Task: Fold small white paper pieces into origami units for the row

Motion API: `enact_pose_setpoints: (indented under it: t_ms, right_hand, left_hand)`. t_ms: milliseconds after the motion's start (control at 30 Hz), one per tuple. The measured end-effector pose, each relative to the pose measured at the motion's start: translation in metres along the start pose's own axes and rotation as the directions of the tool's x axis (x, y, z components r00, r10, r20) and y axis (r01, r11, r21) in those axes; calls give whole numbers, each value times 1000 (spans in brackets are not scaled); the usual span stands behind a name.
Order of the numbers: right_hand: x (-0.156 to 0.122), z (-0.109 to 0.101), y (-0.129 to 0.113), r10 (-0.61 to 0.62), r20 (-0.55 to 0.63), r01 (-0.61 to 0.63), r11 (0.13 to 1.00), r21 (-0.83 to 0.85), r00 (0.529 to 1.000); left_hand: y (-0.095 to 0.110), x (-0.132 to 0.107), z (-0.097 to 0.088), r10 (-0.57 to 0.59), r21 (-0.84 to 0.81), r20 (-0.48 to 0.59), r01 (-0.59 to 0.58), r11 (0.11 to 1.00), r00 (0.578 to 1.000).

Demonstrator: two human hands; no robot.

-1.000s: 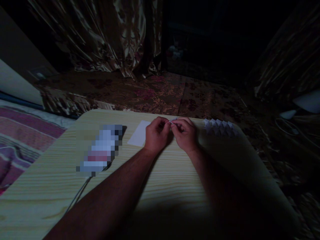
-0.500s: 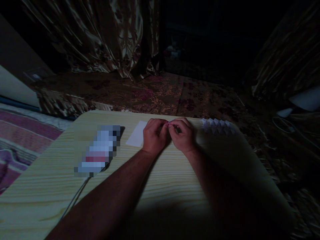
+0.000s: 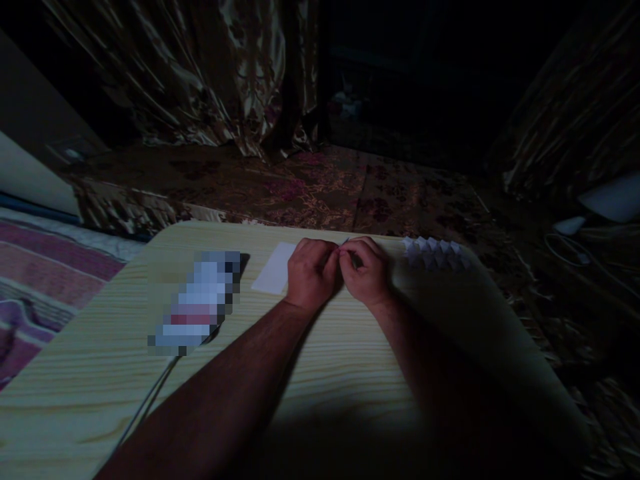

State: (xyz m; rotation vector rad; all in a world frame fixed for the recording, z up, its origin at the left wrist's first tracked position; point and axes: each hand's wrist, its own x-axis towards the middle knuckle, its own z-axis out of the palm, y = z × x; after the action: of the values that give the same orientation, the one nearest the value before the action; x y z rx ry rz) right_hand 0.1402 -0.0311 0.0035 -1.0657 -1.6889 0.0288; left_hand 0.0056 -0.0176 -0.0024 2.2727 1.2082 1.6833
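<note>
My left hand point(image 3: 311, 273) and my right hand point(image 3: 367, 272) meet at the far middle of a light wooden table point(image 3: 320, 373). Both are closed in a pinch on a small folded piece of paper point(image 3: 344, 243), of which only a thin pale edge shows between the fingertips. A white sheet of paper point(image 3: 273, 268) lies flat just left of my left hand, partly under it. To the right of my right hand sits a row of several small folded white paper pieces point(image 3: 434, 253).
A blurred-out flat object point(image 3: 197, 301) lies left of the sheet, with a thin cable point(image 3: 150, 393) running from it toward the near edge. Patterned fabric point(image 3: 310, 187) and curtains lie beyond the table. A striped cloth point(image 3: 35, 280) is at the left. The room is dim.
Both hands have dropped slightly toward the table and stayed pinched together on the paper; the fingers shifted only a little.
</note>
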Motion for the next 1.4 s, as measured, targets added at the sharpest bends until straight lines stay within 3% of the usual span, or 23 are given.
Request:
enact_pose_setpoints:
  t_ms: [267,500,900,1133,1400]
  right_hand:
    - [-1,1,1,-26,12,26,1000,-13,1000]
    - [-1,4,1,-10,-19,10,1000,-22,1000]
    - [2,4,-1,106,-34,-104,994,36,994]
    - [2,4,-1,184,0,-183,980,78,983]
    - [2,4,-2,173,-10,-171,983,68,985]
  left_hand:
    - [1,0,-1,-28,-28,1,28,999,1000]
    - [4,0,-1,-138,-114,-5,137,984,990]
    - [9,2,-2,-310,-199,4,305,931,951]
    - [4,4,2,-405,-350,77,405,845,911]
    - [3,5,2,-438,-404,48,419,813,898]
